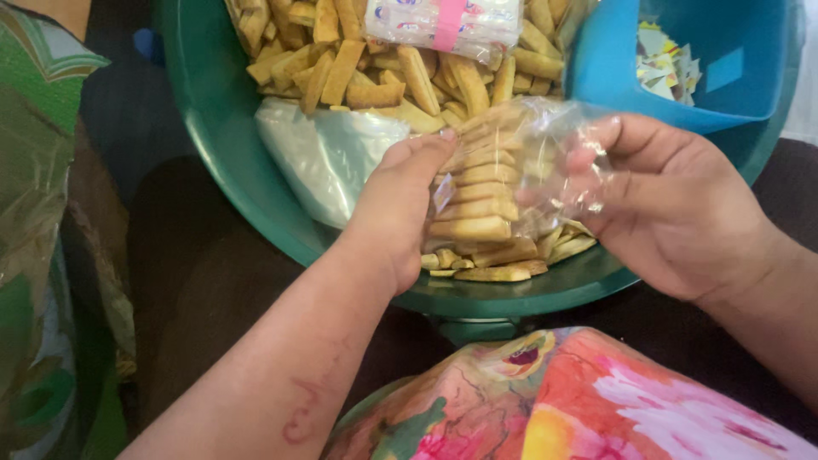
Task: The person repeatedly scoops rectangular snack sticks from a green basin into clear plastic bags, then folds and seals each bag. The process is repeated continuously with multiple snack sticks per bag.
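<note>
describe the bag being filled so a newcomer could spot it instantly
Start at the big round green plastic basin heaped with loose tan biscuit sticks. At its near edge, the left hand and right hand hold a small clear plastic bag between them. Unlike the loose pile and the empty whitish bags beside it, it holds sticks stacked in a neat column.

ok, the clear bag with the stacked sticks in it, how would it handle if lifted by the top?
The clear plastic bag looks thin and crinkled, so it would likely flop. The stacked snack sticks could slide out of line, and probably snap if squeezed. Both the left hand and right hand steady it, which suggests it won't stand alone.
</note>
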